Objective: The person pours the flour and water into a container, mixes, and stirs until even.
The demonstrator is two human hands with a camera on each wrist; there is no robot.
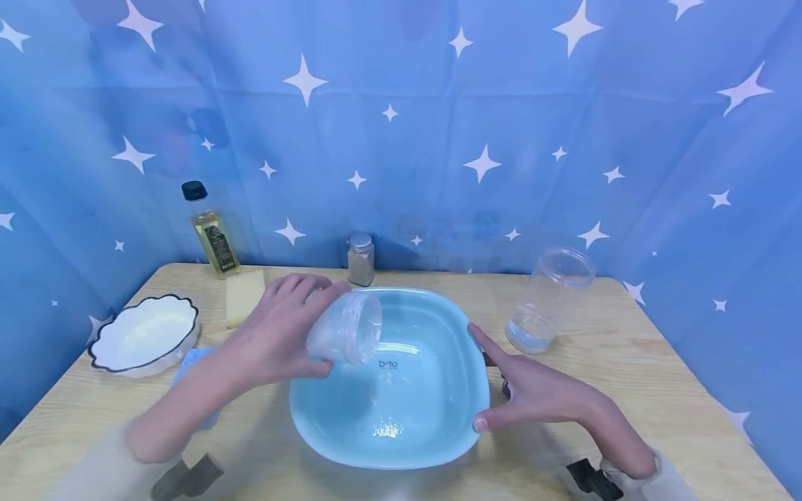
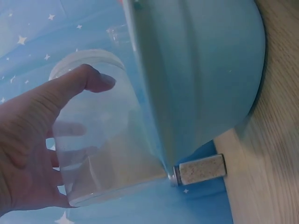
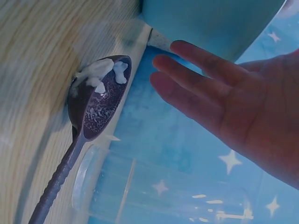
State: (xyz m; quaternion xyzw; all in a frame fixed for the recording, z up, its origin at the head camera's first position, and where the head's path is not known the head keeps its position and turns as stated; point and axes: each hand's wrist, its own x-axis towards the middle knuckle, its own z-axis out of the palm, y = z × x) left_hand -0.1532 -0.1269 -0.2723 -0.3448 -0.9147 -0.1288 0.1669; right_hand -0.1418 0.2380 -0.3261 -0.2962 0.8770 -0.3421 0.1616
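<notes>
Count from where I stand: two hands, left hand point(image 1: 276, 341) and right hand point(image 1: 532, 393); two clear plastic jars, tilted jar point(image 1: 347, 327) and upright jar point(image 1: 548, 299); one light blue basin point(image 1: 438, 424); one white bowl point(image 1: 144, 334) (dark scalloped rim); one oil bottle point(image 1: 211, 233); one spice shaker point(image 1: 360, 259); one dark spoon point(image 3: 88, 126) (white bits in it, right wrist view); one yellow sponge point(image 1: 244, 296); one blue cloth point(image 1: 188, 365); one wooden table point(image 1: 658, 362).
</notes>
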